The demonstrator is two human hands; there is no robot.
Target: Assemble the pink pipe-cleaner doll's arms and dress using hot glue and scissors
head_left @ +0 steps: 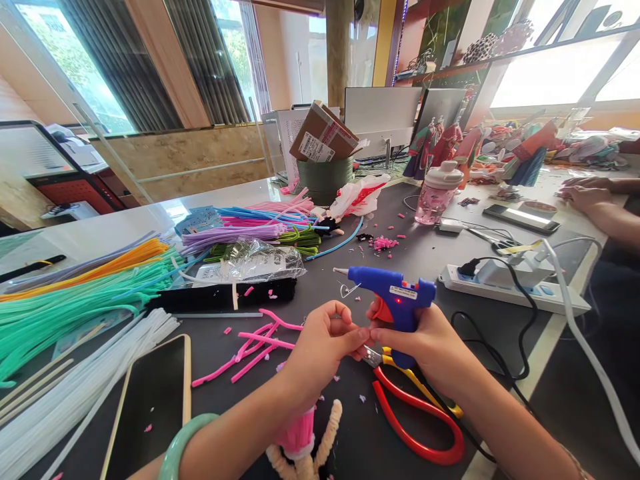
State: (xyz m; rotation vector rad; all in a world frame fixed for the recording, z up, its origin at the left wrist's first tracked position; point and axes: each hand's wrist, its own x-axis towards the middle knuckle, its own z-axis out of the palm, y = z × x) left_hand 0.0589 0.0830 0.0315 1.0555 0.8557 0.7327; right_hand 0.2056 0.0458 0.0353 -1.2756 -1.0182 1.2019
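My right hand [433, 343] is closed round the handle of a blue glue gun [387, 283], whose nozzle points left and whose small red light is on. Its thumb tip meets the fingertips of my left hand [323, 350]. The left fingers are pinched together; whatever is between them is too small or hidden to name. Below my hands lies a pink and beige pipe-cleaner figure [299, 433], partly covered by my left forearm. Red-handled scissors [425, 440] and a yellow-handled tool [415, 380] lie under my right hand. Pink pipe-cleaner pieces [255, 347] are left of my left hand.
Bundles of green [90, 300] and white pipe cleaners [100, 393] fill the left, beside a phone [150, 407]. A power strip [510, 290] with cables is at right. Further back stand a pink bottle [437, 197] and a dark green bin [325, 180]. Another person's hands [590, 197] rest at far right.
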